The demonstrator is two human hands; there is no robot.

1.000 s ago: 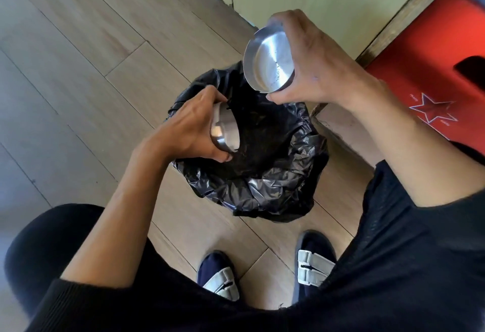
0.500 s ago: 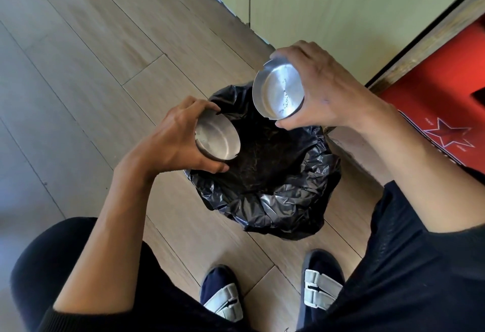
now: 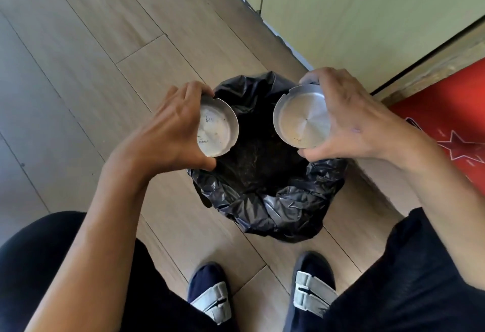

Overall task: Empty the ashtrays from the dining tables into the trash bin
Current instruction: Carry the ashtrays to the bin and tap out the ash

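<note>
A wood-plank floor (image 3: 78,74) is seen from above, and on it a trash bin (image 3: 265,200) lined with a crumpled black bag is taken as the landmark. Beyond the bin a pale green wall (image 3: 354,16) is met by the floor, and to the right of the bin a red mat (image 3: 451,127) printed with a white-outlined star is laid; small writing around the star is too blurred to be read. On the near side of the bin two dark shoes with grey straps (image 3: 210,295) are planted, flanked by black clothing. Over the left part of the bin's mouth a round metal ashtray (image 3: 217,132) is held by the left hand (image 3: 168,132), fingers curled over its far rim and thumb pressed under its near rim. Over the right part of the mouth a second metal ashtray (image 3: 301,121), notched at the rim, is clamped the same way by the right hand (image 3: 359,119). Both ashtrays are tilted with their inner faces turned toward the camera; only specks of residue are shown inside them. Dark debris is visible within the bag.
</note>
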